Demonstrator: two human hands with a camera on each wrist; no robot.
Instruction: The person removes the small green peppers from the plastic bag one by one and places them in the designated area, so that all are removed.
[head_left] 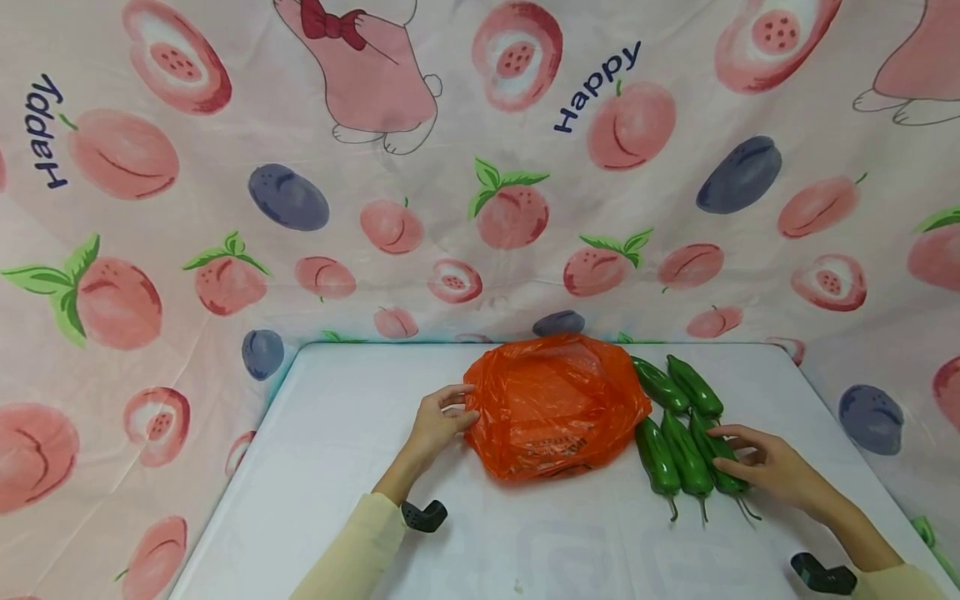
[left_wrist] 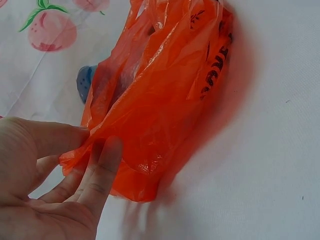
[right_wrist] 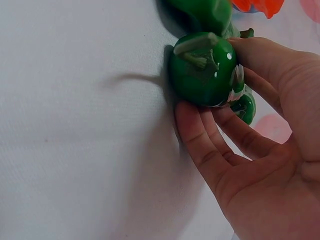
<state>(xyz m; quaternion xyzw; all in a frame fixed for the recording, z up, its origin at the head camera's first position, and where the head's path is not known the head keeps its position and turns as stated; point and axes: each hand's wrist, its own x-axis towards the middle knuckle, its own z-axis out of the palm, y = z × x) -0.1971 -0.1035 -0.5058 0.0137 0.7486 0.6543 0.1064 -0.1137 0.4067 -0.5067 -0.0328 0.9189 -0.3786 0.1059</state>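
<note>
An orange plastic bag (head_left: 558,417) lies at the middle of the table, its mouth spread open. At its left side my left hand (head_left: 441,421) pinches the rim; the left wrist view shows the thin plastic (left_wrist: 155,125) between thumb and fingers. Several green peppers (head_left: 686,454) lie in two rows right of the bag. My right hand (head_left: 772,462) grips the rightmost pepper of the front row between thumb and fingers. In the right wrist view this pepper (right_wrist: 197,75) points its stem at the camera, and it appears to rest on the table.
The white table (head_left: 337,433) ends at a back edge against a hanging cloth (head_left: 450,192) printed with peaches. Dark wrist cameras sit below the left hand (head_left: 424,517) and below the right hand (head_left: 822,575).
</note>
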